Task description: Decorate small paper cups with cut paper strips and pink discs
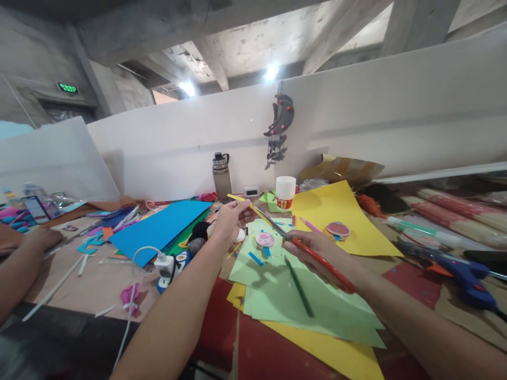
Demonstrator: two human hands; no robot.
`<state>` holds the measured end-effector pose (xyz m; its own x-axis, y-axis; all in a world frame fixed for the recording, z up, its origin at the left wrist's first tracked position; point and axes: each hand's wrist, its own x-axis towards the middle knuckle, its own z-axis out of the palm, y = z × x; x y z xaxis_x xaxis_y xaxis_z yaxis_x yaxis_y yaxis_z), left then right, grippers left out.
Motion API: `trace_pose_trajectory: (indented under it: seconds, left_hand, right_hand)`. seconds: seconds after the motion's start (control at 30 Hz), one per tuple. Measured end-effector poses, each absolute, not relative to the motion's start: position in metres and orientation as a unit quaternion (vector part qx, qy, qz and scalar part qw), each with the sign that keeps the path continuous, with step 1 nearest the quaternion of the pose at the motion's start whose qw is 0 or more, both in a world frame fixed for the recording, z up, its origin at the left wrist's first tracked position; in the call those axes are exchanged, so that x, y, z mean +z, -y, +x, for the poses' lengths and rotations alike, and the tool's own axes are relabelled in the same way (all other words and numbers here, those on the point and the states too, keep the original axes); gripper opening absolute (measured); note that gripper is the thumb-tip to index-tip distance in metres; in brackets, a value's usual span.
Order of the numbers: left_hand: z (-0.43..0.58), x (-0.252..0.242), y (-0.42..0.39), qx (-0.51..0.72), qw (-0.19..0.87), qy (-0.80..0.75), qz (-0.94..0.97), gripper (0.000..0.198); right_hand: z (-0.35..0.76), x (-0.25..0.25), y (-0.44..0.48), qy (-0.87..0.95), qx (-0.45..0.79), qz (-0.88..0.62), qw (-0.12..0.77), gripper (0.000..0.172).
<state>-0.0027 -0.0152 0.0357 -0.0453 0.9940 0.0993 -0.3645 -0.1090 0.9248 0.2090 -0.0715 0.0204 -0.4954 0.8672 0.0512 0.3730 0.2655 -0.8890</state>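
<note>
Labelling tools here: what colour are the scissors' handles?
The scissors' handles are red; seen best in the head view.

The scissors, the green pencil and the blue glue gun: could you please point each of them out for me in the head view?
Scissors [308,250]: head view, on the red handle.
Green pencil [299,286]: head view, middle of its shaft.
Blue glue gun [464,270]: head view, on its body.

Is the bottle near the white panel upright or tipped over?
Upright: the bottle stands vertical, with its black lid at the top.
</note>
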Motion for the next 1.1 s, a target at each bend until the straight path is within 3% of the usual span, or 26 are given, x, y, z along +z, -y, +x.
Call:
trace_pose_trajectory:
  seconds: [1.1]
  left_hand:
    - [0.0029,0.0333,0.0188,0.616,0.535,-0.377,0.437,0.02]
  right_hand:
    - [0.2071,0.0168,0.0702,0.747,0.432,-0.419,0.282,0.036]
